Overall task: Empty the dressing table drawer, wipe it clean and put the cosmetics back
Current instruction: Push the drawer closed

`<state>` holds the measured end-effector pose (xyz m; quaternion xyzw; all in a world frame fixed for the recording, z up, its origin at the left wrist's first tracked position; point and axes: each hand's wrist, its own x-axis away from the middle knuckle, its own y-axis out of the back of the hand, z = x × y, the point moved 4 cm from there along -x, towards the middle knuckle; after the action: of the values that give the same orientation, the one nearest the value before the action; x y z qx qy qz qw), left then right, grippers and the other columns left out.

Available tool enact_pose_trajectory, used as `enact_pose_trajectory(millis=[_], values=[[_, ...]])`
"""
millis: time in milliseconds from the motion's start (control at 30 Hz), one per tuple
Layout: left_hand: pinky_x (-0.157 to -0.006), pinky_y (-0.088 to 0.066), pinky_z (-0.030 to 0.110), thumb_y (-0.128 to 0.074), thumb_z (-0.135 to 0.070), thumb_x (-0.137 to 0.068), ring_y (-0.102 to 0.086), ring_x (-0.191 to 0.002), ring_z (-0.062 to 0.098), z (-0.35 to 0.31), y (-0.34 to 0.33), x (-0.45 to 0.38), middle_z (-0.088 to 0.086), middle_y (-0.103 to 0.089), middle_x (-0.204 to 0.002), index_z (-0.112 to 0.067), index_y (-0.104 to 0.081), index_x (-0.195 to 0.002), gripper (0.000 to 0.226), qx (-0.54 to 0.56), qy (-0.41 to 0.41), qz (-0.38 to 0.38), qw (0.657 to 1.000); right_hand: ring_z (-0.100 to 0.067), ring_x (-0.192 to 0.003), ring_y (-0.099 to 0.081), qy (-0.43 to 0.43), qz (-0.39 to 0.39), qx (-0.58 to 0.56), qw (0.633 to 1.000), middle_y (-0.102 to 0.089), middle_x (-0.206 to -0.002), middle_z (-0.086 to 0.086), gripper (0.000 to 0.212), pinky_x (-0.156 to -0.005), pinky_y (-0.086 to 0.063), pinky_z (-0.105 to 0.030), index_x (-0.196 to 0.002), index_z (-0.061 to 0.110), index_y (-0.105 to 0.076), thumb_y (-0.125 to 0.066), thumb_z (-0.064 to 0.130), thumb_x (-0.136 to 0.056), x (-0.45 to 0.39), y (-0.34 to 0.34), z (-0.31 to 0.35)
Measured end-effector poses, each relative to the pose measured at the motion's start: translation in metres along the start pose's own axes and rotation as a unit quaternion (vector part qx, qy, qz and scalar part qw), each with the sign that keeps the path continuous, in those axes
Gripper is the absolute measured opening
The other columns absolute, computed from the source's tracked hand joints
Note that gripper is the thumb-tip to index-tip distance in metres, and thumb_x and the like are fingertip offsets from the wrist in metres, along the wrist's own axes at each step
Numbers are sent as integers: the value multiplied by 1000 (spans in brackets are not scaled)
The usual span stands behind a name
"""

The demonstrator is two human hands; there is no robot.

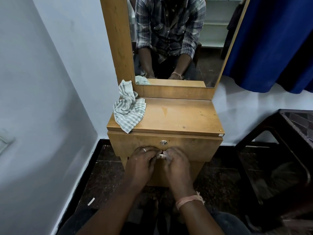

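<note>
Wooden dressing table point(177, 116), striped cloth point(128, 111) on top, left hand point(144, 161) and right hand point(176, 162) knuckles-up, fingers curled around drawer point(191, 148) handle

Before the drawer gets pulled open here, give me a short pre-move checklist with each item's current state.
1. Both hands on the handle: left hand and right hand meet at the small metal handle: ok.
2. Drawer unlocked: the lock shows no key: cannot tell.
3. Wiping cloth within reach on the tabletop: ok.
4. Bare tabletop space for the cosmetics: ok.
5. Drawer contents: drawer shut: cannot tell.
</note>
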<state>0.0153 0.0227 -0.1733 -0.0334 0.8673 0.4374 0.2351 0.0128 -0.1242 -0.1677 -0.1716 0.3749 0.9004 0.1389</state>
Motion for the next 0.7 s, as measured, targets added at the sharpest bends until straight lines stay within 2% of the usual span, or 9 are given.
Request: enact_pose_trajectory(millis=[133,300,500,600,700], values=[[-95,-51,28,-72,-18,-92,-63,-106,11,1,-5,-4,-15,-73,-115,-28,-79,-113,25,5,4,-20,1000,-20,-69,-57,-6,-11,-7,1000,-61,-73,-2,19,-63,-38,-25,-65,13,-59,-60,-1,-78,-8,-7,-2],[-92,-50,28,-74,-16,-90,-62,-104,13,0,-6,-13,-12,-74,-112,-28,-79,-114,28,2,14,-32,999,-22,-71,-58,-2,-16,-19,1000,-61,-74,-3,19,-64,-41,-33,-67,13,-62,-64,2,-82,-16,-11,-6],[-85,-53,34,-67,-18,-88,-62,-98,17,-1,-10,-20,-13,-73,-107,-31,-79,-112,30,-6,32,-20,999,-19,-71,-58,-16,-21,-1,1000,-63,-75,-3,20,-63,-30,-20,-68,13,-65,-65,0,-84,-19,-10,-4],[-83,-53,37,-53,-24,-84,-62,-93,19,-4,-11,-23,-12,-73,-104,-32,-79,-110,38,-23,28,-8,999,-18,-70,-56,-35,-13,13,999,-61,-73,-1,22,-62,-28,-20,-66,13,-63,-65,0,-83,-19,-11,-3],[-82,-53,39,-51,-25,-81,-62,-92,20,-6,-10,-26,-12,-73,-103,-33,-80,-109,41,-35,28,3,999,-18,-69,-56,-46,-9,-8,999,-62,-73,-2,22,-61,-30,-23,-65,13,-63,-67,-1,-82,-19,-10,0]])
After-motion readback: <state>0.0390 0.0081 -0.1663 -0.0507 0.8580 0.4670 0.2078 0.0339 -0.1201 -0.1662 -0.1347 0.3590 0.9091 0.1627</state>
